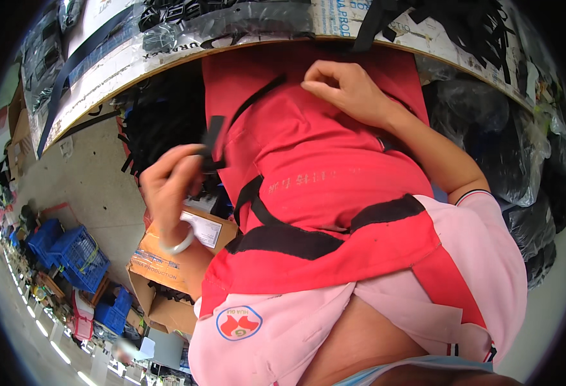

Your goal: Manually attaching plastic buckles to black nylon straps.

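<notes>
My left hand (170,183), with a pale bangle on its wrist, is closed around a short black webbing strap (215,132). A dark piece, possibly a buckle, sits at the strap's lower end, blurred by motion. Above my red apron (334,154), a thin black strip (257,98) curves up toward my right hand but stops short of it in view. My right hand (342,89) is held near the table edge with its fingers curled to the thumb. Whether anything is pinched there is hidden.
The worn table (96,96) curves across the top, with black straps (466,29) and bagged black parts (225,29) on it. Plastic bags (482,122) hang or lie at right. An open cardboard box (161,264) stands at left, and blue crates (80,257) are farther off.
</notes>
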Demonstrator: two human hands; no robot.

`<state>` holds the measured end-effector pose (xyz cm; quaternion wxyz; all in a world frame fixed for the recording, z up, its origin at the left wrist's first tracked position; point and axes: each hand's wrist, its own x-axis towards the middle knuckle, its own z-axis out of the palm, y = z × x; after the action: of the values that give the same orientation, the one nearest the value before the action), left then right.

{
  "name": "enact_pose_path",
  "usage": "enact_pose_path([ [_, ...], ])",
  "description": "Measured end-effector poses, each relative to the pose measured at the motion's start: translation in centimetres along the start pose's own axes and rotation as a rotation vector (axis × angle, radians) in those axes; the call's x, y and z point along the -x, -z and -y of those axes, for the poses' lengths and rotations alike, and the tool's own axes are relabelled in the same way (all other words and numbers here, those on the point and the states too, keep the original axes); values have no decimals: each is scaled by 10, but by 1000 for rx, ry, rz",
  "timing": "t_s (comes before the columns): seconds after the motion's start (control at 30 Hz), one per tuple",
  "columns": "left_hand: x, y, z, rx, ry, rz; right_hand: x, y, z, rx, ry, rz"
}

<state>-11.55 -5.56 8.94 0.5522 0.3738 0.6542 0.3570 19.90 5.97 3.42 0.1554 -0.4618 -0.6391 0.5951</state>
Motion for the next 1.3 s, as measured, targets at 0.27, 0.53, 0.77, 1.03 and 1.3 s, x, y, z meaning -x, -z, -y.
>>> enact_pose_path([
  [0.27,-10,56,59,933,-46,-348,7,12,-14,1189,317,-14],
  [0.53,-50,-77,32,725,32,139,-22,26,-11,1423,263,79],
  [0.77,-51,-108,18,500,43,163,17,5,69,269,506,-13],
  [1.03,-53,-112,13,12,-114,321,9,-8,30,187,400,-57],
  [1.3,-50,-136,3,825,55,120,6,-17,32,-635,-72,77],
])
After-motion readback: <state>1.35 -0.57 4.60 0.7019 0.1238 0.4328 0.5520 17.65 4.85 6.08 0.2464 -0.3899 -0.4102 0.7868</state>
